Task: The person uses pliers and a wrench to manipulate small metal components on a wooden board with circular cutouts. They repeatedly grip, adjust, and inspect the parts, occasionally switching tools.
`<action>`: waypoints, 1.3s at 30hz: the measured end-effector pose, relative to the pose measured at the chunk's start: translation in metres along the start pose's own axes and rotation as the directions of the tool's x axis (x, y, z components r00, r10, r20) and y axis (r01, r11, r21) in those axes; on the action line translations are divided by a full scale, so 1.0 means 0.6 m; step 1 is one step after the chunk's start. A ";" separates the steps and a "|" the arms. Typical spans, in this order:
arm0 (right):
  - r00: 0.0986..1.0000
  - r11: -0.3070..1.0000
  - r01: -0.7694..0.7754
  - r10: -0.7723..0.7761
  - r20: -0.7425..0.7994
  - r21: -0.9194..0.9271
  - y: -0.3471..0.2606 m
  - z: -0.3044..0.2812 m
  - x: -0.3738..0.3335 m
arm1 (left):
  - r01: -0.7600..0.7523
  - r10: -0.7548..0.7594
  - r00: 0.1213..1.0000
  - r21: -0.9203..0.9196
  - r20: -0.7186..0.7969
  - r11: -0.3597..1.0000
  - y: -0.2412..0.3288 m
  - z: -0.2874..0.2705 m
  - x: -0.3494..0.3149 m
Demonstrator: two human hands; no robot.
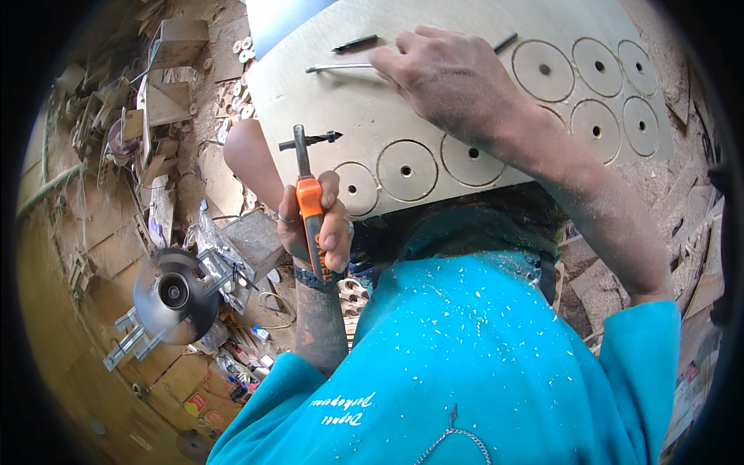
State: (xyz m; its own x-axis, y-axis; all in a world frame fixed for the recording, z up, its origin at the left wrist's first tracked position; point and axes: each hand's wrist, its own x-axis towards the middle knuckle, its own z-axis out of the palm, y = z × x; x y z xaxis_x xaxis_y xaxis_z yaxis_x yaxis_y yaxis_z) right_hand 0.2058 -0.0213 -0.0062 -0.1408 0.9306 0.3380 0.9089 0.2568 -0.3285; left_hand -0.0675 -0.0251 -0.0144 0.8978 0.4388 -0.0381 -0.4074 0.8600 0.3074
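Observation:
My left hand (333,225) is wrapped round the orange-and-black handle of a hand tool (309,198) with a metal shaft pointing up, held near the board's left edge. The tool's exact kind is unclear. Behind its tip shows a dark drill bit (322,139). My right hand (442,74) is over the pale board (372,108), fingers curled down at the end of a slim silver rod (337,68); its fingertips are partly hidden. A black bit (355,43) lies just beyond the rod. A dark rod (505,43) sticks out past the right hand.
Circular grooves with centre holes (407,170) mark the board in rows. Wood offcuts (177,101) and sawdust cover the floor on the left. A grey round disc with a hub (174,293) stands at lower left on metal brackets. Scrap wood (593,291) lies at the right.

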 end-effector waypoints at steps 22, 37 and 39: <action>0.984 0.629 0.177 -0.141 -0.112 0.757 -0.100 -0.051 -0.010 | -0.083 0.173 0.961 -0.368 0.216 0.926 -0.068 0.099 0.008; 0.956 0.390 0.074 0.233 -0.177 0.918 -0.084 -0.071 -0.044 | 0.020 0.215 0.786 -0.371 0.580 0.928 -0.025 0.083 0.019; 0.966 0.342 -0.146 0.252 0.059 0.928 -0.080 -0.080 -0.051 | -0.014 0.187 0.811 -0.303 0.554 0.953 -0.011 0.084 0.008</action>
State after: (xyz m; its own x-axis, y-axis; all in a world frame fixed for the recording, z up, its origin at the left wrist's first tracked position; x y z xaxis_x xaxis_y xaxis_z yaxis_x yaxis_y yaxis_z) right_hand 0.1851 -0.0748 0.0416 0.0705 0.9789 0.1919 -0.0330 0.1945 -0.9803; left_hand -0.0518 -0.0418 0.0314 0.7447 0.3729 0.5535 -0.4511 0.8924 0.0058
